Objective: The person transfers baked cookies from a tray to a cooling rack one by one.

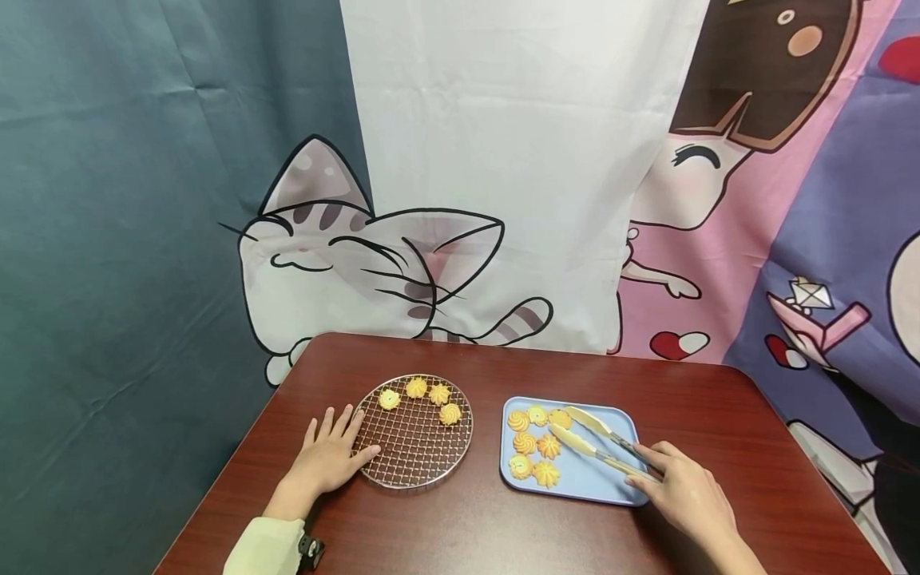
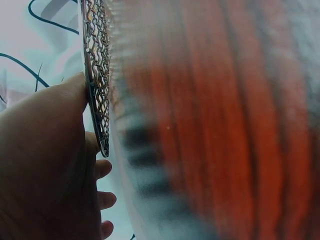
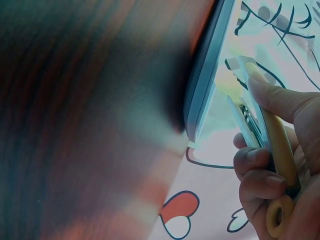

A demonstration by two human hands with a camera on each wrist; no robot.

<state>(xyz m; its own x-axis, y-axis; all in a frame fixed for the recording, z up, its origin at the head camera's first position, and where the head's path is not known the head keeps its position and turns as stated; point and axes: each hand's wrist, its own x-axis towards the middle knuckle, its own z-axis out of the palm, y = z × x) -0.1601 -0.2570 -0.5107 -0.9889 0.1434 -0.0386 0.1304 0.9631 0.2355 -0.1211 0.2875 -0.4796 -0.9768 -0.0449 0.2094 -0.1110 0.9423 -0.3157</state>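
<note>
My left hand (image 1: pixel 327 457) lies with fingers spread and straight at the left edge of a round wire rack (image 1: pixel 413 455). In the left wrist view its thumb reaches the rack's rim (image 2: pixel 102 142). Several yellow piped cookies (image 1: pixel 450 414) sit along the rack's far and right side. My right hand (image 1: pixel 686 491) grips a pair of tongs (image 1: pixel 604 457) with pale yellow tips and metal arms. The tongs stand spread over a light blue tray (image 1: pixel 596 483), their tips beside a round cookie (image 1: pixel 559 418). More cookies (image 1: pixel 525 443) cover the tray's left half.
Both rack and tray stand on a dark red wooden table (image 1: pixel 474 527). Behind its far edge hangs a cloth backdrop (image 1: pixel 532 160) with a cartoon cat. A dark watch (image 1: pixel 311 551) is on the left wrist, below a pale sleeve.
</note>
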